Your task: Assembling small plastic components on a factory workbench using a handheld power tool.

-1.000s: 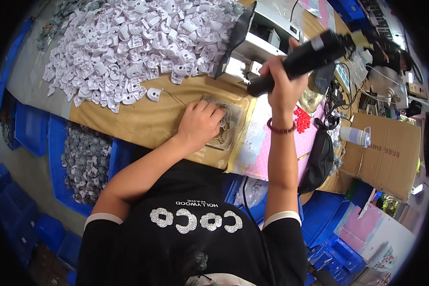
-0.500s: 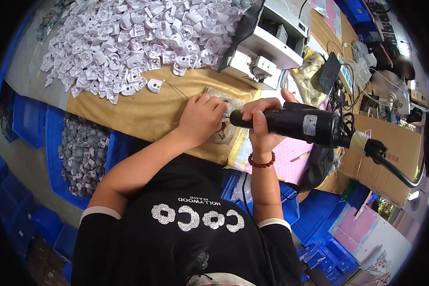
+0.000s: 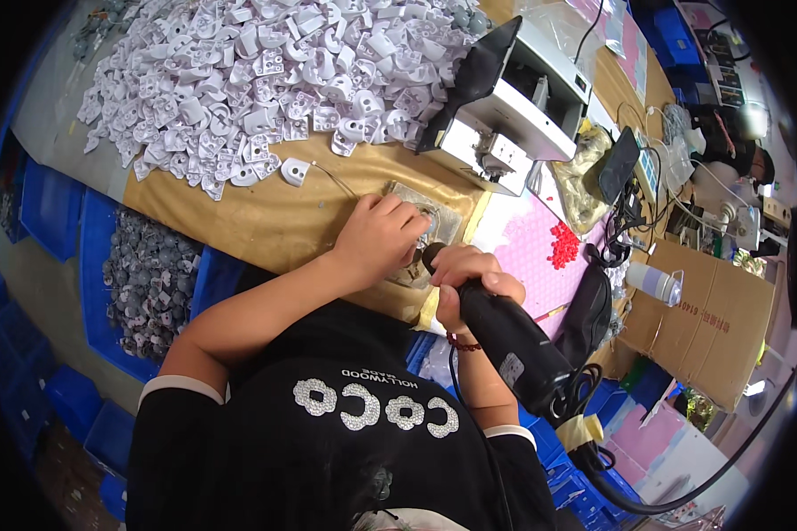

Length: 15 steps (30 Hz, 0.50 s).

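Power tool (image 3: 515,343) was clasped by the right hand (image 3: 476,273); the left hand (image 3: 379,235), its grip hidden, risked being nicked if the tool slipped.

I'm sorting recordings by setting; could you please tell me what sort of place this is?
Probably an assembly workshop: a heap of white parts, a blue bin of grey pieces, and a black corded tool.
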Motion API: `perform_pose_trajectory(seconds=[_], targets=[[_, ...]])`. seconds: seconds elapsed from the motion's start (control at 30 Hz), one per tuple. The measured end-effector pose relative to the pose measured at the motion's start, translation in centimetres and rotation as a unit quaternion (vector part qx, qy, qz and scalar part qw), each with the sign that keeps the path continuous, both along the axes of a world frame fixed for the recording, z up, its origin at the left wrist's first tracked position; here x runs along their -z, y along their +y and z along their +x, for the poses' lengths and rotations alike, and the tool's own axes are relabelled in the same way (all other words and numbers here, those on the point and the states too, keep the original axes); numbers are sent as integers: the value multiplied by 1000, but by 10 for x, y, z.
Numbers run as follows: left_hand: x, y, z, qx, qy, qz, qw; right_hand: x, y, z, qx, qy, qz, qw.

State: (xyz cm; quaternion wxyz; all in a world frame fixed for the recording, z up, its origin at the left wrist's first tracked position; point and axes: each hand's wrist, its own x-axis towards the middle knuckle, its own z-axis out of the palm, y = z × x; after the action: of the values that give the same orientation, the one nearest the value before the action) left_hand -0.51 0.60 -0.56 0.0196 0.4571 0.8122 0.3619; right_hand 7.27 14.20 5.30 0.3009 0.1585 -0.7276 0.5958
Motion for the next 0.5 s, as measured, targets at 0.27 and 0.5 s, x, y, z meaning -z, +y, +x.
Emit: perform_pose_trajectory(seconds=[0.27,0.5], targets=[[4,4,-3,-8,1,31,999,7,7,1,9,-4,-73,997],[2,3,-6,3,-20,6,1000,10,5,-3,5,20,-44,999]])
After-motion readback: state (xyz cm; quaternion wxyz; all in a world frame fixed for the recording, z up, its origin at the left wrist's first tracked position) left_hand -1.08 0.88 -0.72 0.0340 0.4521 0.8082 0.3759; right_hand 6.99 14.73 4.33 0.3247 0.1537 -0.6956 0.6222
